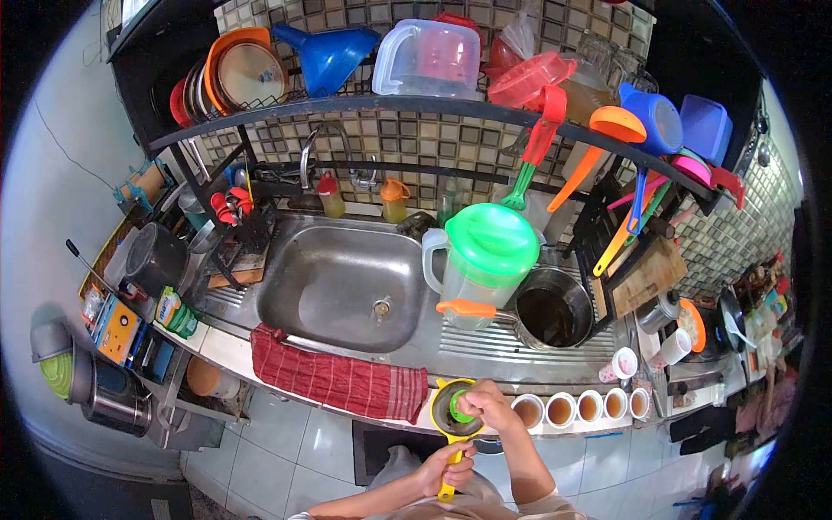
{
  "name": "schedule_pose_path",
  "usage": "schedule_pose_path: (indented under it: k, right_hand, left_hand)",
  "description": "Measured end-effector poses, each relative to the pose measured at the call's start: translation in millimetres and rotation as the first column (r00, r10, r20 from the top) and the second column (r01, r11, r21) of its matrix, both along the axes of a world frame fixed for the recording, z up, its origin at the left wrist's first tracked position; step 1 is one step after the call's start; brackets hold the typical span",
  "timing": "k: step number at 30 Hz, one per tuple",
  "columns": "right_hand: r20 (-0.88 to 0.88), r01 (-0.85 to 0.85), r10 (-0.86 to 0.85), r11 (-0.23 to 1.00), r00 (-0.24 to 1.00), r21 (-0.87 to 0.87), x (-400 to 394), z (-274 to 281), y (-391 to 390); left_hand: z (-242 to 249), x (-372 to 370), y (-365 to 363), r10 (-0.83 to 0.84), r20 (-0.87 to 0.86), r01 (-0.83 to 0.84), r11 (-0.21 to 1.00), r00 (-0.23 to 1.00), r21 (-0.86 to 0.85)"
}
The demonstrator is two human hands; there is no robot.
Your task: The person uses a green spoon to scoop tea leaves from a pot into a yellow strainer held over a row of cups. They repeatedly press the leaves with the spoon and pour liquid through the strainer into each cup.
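Low in front of me, my left hand [446,469] is wrapped round the handle of a yellow strainer [445,490], its bowl at the counter's front edge. My right hand [486,405] is closed over the bowl, its fingers at a small bright green round thing [460,407] inside the rim; the hand partly hides it. Just right of the bowl begins a row of several white cups [561,410] holding brown liquid. A checked red towel [338,377] hangs over the counter edge to the left.
Behind the hands stand a clear pitcher with a green lid [492,245] and a saucepan [555,308] with dark liquid and an orange handle. The steel sink [342,286] lies left. Cups [619,365] stand right; a loaded dish rack [381,103] spans above, utensils hanging.
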State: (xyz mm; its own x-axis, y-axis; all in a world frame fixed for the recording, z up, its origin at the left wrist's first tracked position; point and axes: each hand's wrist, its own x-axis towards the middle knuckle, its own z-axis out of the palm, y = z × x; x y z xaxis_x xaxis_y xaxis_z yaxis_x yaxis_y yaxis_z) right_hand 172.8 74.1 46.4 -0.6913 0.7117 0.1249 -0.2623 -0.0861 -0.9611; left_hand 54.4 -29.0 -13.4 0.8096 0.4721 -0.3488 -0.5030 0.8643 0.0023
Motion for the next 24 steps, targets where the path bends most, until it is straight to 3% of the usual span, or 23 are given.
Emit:
schedule_pose_path:
  k: [2, 3, 4, 6, 8, 10, 12, 15, 19, 21, 24]
  right_hand:
    - [-0.076, 0.011, -0.013, 1.000, 0.997, -0.029, 1.3, -3.3, 4.6]
    - [-0.042, 0.112, -0.115, 0.992, 0.992, -0.056, 1.7, -10.8, 3.7]
    - [-0.040, 0.109, -0.112, 0.992, 0.993, -0.060, 0.5, -12.6, 0.2]
    - [-0.086, 0.362, -0.376, 0.922, 0.923, -0.140, -5.8, -13.5, -2.5]
    - [-0.110, 0.426, -0.439, 0.897, 0.892, -0.120, -12.8, -12.6, -12.5]
    - [-0.198, 0.603, -0.625, 0.780, 0.755, -0.167, -18.9, -14.5, -18.0]
    - [-0.187, 0.594, -0.617, 0.787, 0.764, -0.167, -16.9, -13.7, -22.1]
    - [-0.104, 0.397, -0.399, 0.917, 0.911, -0.036, -8.3, -11.9, -19.0]
    - [-0.107, 0.396, -0.405, 0.914, 0.908, -0.089, -0.3, -16.1, -12.6]
    - [-0.262, 0.398, -0.422, 0.907, 0.868, -0.139, 2.7, -17.4, -11.0]
    - [-0.361, 0.407, -0.397, 0.912, 0.844, -0.050, 10.5, -5.2, -15.4]
  left_hand:
    - [-0.2, -0.1, 0.7, 0.001, 0.005, -0.001, 1.000, 1.000, -0.004]
    - [-1.0, 0.1, 0.5, -0.001, -0.006, 0.001, 1.000, 1.000, 0.005]
    - [-1.5, 0.6, -1.2, -0.003, -0.015, 0.003, 1.000, 1.000, 0.011]
    - [0.0, 0.9, -0.7, 0.003, -0.020, -0.003, 1.000, 1.000, 0.012]
    - [-0.3, 2.0, -3.1, 0.012, -0.025, -0.012, 1.000, 1.000, 0.007]
    - [-1.9, 1.9, -0.7, 0.001, -0.023, 0.000, 0.999, 1.000, 0.046]
    - [-2.8, 2.0, -2.4, 0.008, -0.024, -0.007, 0.999, 1.000, 0.042]
    - [1.1, 2.3, -1.8, 0.013, -0.029, -0.012, 1.000, 1.000, 0.024]
    - [-5.2, 2.8, -1.0, 0.016, -0.052, -0.015, 1.000, 0.999, 0.023]
    - [-6.1, 1.8, -0.9, 0.024, -0.027, -0.024, 1.000, 0.999, 0.001]
    - [-1.1, -0.3, 1.9, 0.032, -0.003, -0.032, 0.999, 0.999, 0.020]
